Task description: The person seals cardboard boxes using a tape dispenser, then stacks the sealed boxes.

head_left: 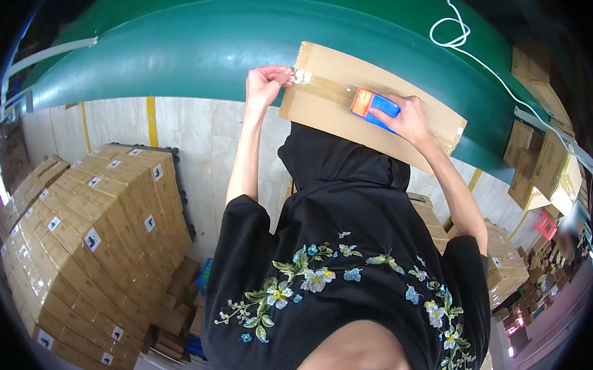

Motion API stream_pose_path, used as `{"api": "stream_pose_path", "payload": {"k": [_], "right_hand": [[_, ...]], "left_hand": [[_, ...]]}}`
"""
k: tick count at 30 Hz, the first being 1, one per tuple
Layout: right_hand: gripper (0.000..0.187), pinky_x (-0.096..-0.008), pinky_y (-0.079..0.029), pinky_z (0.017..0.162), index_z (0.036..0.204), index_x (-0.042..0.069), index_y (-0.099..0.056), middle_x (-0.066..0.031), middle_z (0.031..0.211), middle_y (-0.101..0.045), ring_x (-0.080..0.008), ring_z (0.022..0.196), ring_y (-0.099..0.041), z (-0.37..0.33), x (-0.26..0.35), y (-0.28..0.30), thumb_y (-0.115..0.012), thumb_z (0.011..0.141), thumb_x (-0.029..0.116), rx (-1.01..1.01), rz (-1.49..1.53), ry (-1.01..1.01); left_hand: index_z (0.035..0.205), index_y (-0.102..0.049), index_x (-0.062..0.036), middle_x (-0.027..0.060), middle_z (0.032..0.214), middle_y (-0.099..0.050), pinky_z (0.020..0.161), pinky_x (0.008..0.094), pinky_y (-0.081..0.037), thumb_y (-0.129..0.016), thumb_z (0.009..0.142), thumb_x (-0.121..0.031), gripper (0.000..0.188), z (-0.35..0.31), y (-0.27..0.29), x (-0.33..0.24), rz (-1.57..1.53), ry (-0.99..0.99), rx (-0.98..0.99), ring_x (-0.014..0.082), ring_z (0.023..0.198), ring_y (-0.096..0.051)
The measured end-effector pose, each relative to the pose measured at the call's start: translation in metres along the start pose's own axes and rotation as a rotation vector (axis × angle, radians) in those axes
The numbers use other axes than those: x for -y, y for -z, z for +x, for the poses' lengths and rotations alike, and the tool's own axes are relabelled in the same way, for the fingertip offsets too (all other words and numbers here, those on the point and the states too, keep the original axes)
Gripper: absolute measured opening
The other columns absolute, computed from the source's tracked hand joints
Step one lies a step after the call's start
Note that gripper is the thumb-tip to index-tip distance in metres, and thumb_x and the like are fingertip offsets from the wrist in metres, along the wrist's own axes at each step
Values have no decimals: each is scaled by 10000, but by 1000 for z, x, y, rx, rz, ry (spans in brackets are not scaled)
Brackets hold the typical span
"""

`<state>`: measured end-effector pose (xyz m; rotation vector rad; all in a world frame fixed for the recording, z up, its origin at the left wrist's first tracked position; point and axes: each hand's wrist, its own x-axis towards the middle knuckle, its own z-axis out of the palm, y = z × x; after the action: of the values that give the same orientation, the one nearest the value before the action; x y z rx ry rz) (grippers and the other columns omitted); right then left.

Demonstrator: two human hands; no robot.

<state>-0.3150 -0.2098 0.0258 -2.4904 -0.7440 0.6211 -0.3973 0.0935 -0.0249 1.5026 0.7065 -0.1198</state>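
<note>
Fingers (279, 74) of the left hand (264, 84) pinched together on the free end of clear tape (317, 87), pressing it to the near-left edge of a flat brown carton (380, 79) lying on the green table (183, 54). Right hand (408, 117) wrapped shut around a blue and orange tape dispenser (375, 104), set on the carton's centre seam partway along. Sealing step under way, by the look of it: strip anchored at one end, roughly a third of the seam covered. Next move likely calls for a steady pull toward the far right edge, pressure kept on the anchored end, then a clean cut. Further out, stacked labelled boxes (96, 222) on a pallet at left, more cartons (542, 156) at right, white cord (461, 43) across the table.
</note>
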Motion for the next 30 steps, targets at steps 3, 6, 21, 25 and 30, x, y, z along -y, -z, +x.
{"api": "stream_pose_path", "payload": {"k": [3,6,21,25,30], "right_hand": [[452,-386,-526,619,926,99,-705,-140,634,-640,-307,603,-634,3,0,-13,-660,731,504,-40,35,-20],[438,-385,-526,617,908,100,-711,-138,629,-639,-307,599,-632,9,4,-19,-658,728,496,-86,74,0],[442,-383,-521,627,906,77,-691,-150,674,-646,-311,603,-631,9,11,-16,-674,734,484,-87,38,24],[501,-394,-515,658,957,112,-681,-148,664,-638,-329,649,-632,2,8,-4,-673,714,550,40,-52,3],[484,-386,-509,708,966,98,-674,-148,724,-646,-330,701,-631,-78,-73,44,-703,699,501,61,-22,-111]], "left_hand": [[886,-674,45,93,742,-691,617,231,-500,-658,817,-87,150,2,2,0,114,-27,-78,104,633,-634],[895,-670,55,92,768,-688,601,248,-499,-671,816,-121,193,7,9,7,178,-46,-155,114,643,-631],[1261,-512,-75,269,1149,-559,925,464,-411,-188,918,-560,676,4,-73,-5,613,289,-280,421,1100,-513],[1142,-597,-68,260,973,-625,822,520,-450,-181,929,-517,648,11,-78,-7,891,234,-481,456,914,-586],[1142,-567,-47,248,954,-632,790,535,-451,-240,939,-458,563,0,-82,-15,925,180,-548,444,902,-593]]}}
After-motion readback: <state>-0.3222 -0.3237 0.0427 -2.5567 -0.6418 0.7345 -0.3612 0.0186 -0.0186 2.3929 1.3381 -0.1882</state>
